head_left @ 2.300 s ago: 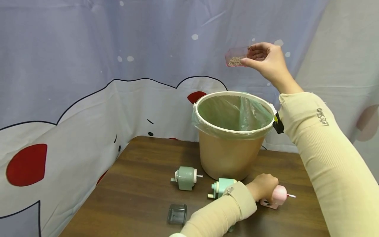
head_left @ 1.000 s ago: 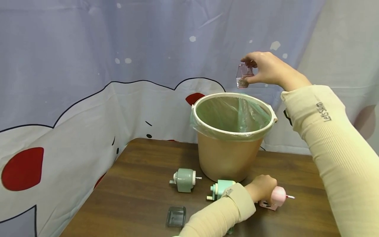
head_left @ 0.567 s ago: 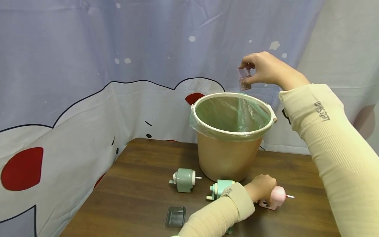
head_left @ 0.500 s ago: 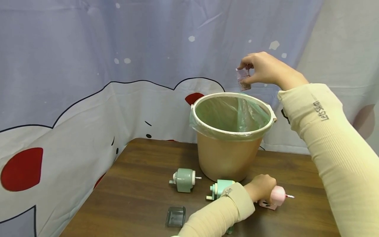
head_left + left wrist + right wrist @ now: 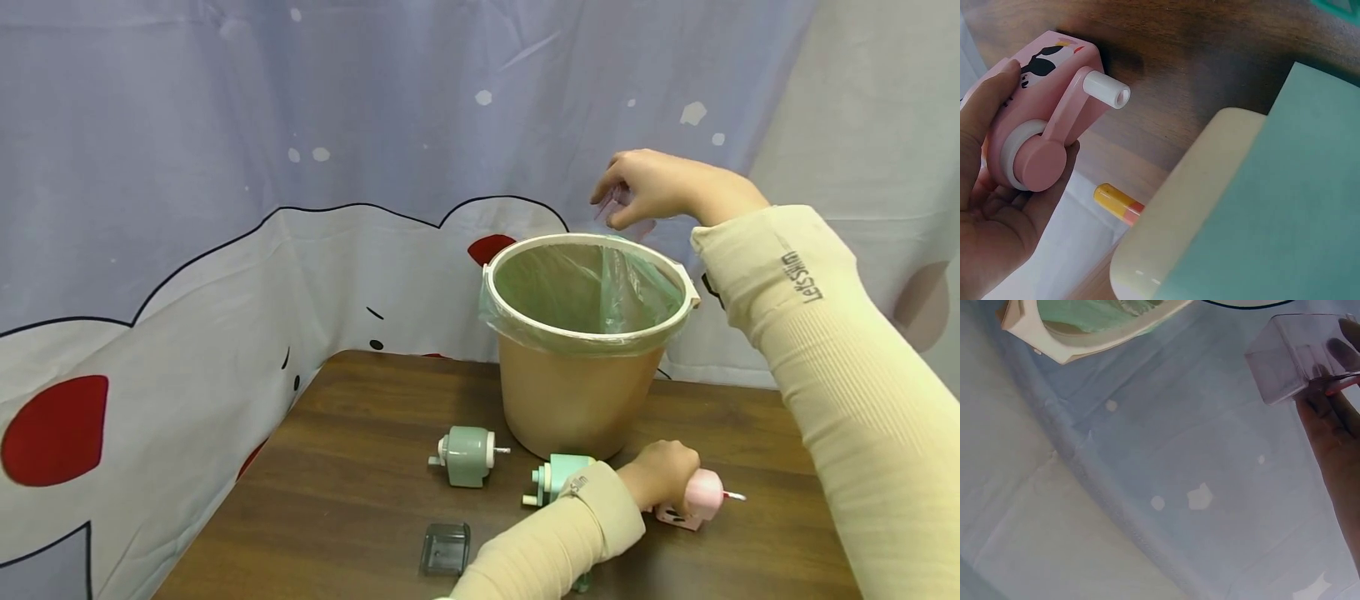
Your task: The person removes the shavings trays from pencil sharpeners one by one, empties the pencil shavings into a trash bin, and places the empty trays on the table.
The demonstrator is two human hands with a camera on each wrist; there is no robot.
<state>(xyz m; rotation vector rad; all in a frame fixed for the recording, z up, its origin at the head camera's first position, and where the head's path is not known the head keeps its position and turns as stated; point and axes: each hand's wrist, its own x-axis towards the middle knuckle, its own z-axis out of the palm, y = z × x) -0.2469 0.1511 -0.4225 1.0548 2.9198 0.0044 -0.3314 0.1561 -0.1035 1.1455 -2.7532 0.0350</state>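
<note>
In the head view my right hand is up over the back rim of the lined bucket. Its thumb and fingers hold a see-through pink shavings tray, tilted and mostly hidden by the hand from above. The right wrist view shows no shavings through its walls. Down on the table, my left hand grips a pink crank pencil sharpener printed with a cartoon figure. Its crank and white knob face the left wrist camera. A thin stick pokes out of the sharpener's other end.
A mint sharpener stands just left of the left hand, with a yellow-tipped stick in it. Farther left are a grey-green sharpener and a dark see-through tray. A printed curtain hangs behind the table.
The right hand held the tray level with shavings in it, then lowered and tipped it over the bucket. Now it is turned further, and the shavings no longer show. The left hand has stayed put.
</note>
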